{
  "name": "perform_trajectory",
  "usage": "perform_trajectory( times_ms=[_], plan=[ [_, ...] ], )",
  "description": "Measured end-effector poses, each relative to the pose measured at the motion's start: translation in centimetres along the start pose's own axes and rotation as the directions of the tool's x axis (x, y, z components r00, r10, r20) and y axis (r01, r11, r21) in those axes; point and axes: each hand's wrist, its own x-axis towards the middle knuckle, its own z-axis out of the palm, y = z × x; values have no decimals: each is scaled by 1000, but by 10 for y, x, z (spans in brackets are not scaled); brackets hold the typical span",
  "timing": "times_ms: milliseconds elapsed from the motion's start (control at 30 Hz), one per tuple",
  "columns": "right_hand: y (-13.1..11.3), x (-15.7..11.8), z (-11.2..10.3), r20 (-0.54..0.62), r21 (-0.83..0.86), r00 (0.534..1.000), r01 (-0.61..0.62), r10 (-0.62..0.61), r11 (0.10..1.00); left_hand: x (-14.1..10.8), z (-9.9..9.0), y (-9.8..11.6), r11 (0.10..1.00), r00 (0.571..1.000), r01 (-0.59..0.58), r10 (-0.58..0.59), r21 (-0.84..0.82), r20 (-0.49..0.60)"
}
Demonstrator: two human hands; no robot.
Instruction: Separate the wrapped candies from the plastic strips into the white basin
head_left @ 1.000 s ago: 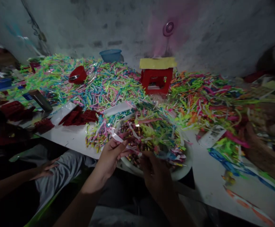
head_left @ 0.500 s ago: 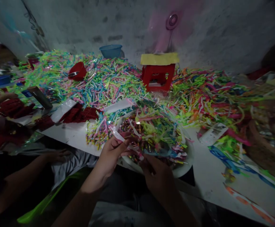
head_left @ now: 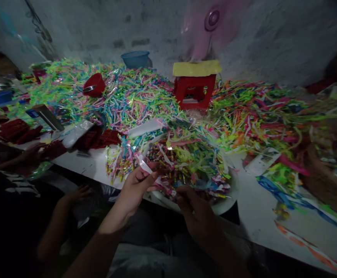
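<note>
Pinched in your left hand point(head_left: 133, 195), the white-and-pink plastic strip point(head_left: 145, 165) has hardly shifted and remains over the pale round basin point(head_left: 228, 204). Your right hand point(head_left: 198, 214) is at its lower end; whether it also grasps, I cannot tell.

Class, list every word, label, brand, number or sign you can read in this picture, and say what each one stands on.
No text can be read.
White print on the dark shirt: too blurred to read.
Dark marks on the white packet at the right: too small and blurred to tell whether they are words.
Blue end of the long box: any print is too small to read.
</note>
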Motion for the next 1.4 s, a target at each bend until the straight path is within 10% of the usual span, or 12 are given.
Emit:
perform_trajectory(
  times_ms=[600,1400],
  plan=[
    [3,-5,13,-97,-178,994,37,-55,983,-1,-5,-14,998,998,-58,57,-13,-24],
    [23,-16,38,12,302,975,-216,223,929,-22,-10,-19,986,981,-162,165,-39,106]
  ],
)
